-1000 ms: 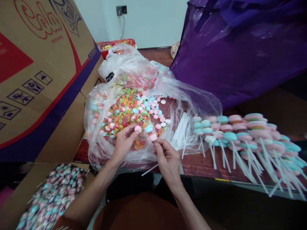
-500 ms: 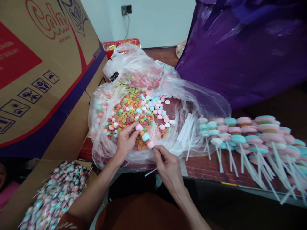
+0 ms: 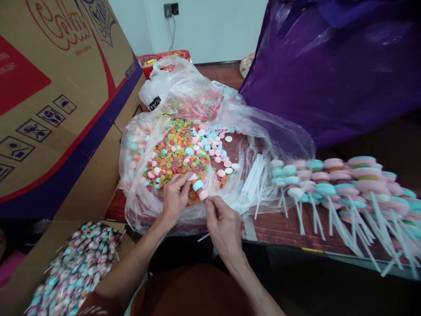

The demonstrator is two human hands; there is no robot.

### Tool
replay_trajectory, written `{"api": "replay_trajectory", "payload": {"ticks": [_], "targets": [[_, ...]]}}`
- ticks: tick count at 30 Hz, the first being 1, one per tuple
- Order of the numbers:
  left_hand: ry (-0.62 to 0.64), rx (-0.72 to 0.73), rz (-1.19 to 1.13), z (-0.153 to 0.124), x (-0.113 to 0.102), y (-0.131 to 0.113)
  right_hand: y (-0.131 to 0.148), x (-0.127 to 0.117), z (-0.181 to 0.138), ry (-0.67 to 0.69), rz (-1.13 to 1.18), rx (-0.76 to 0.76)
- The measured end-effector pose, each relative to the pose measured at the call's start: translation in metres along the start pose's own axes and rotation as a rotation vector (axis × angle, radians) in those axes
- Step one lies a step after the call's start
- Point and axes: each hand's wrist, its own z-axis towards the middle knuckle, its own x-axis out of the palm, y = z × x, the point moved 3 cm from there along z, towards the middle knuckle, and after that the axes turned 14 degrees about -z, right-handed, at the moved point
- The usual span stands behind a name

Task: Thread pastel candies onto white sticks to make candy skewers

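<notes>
My left hand (image 3: 176, 193) pinches the top pink piece of a candy skewer (image 3: 198, 185), at its upper left end. Pink and blue candies alternate on it with orange gummy rings between. Below the lowest pink candy, my right hand (image 3: 223, 224) is closed on the skewer's white stick, which is mostly hidden by the fingers. Behind both hands lies an open clear plastic bag (image 3: 138, 215) with many coloured gummy rings (image 3: 179, 149). Loose pink, blue and white candies (image 3: 219, 151) are spread over and beside the rings.
White sticks (image 3: 255, 177) lie right of the candies. Many assembled candy skewers (image 3: 335, 188) are piled along the table's (image 3: 272, 230) right side. A cardboard box (image 3: 82, 145) stands left, with wrapped candy skewers (image 3: 77, 267) below. A large purple bag (image 3: 329, 83) rises at the back right.
Both hands and the candy skewer have shifted slightly; the right hand has moved a little left and up. The left fingers now cover more of the top pink candy. The view has tilted a little.
</notes>
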Motion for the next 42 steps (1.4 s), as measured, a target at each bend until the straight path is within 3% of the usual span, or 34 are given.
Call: {"api": "replay_trajectory", "payload": {"ticks": [9, 14, 18, 22, 27, 30, 34, 36, 39, 42], "targets": [[0.019, -0.079, -0.064, -0.002, -0.006, 0.010, 0.007, 0.015, 0.008, 0.035, 0.089, 0.001], [-0.009, -0.196, -0.188, 0.000, -0.005, 0.006, 0.006, 0.003, 0.008, 0.065, 0.115, -0.016], [-0.013, -0.279, -0.276, 0.000, -0.001, 0.000, -0.014, -0.033, 0.005, 0.016, 0.112, 0.013], [-0.043, -0.296, -0.238, 0.000, 0.001, 0.002, -0.048, -0.096, 0.002, -0.233, 0.016, 0.120], [-0.016, -0.327, -0.124, 0.000, -0.002, 0.014, -0.089, -0.189, 0.008, -0.685, -0.385, 0.203], [0.007, -0.318, -0.104, -0.001, -0.003, 0.020, -0.111, -0.223, 0.024, -0.761, -0.671, 0.340], [0.020, -0.301, -0.112, -0.002, -0.004, 0.024, -0.136, -0.233, 0.046, -0.510, -0.890, 0.567], [-0.001, -0.282, -0.108, -0.003, -0.004, 0.022, -0.141, -0.233, 0.047, -0.480, -0.954, 0.601], [-0.049, -0.236, -0.116, -0.004, -0.003, 0.017, -0.134, -0.233, 0.035, -0.657, -1.029, 0.536], [-0.046, -0.212, -0.112, -0.003, 0.000, 0.013, -0.112, -0.222, 0.018, -0.849, -1.005, 0.358]]}}
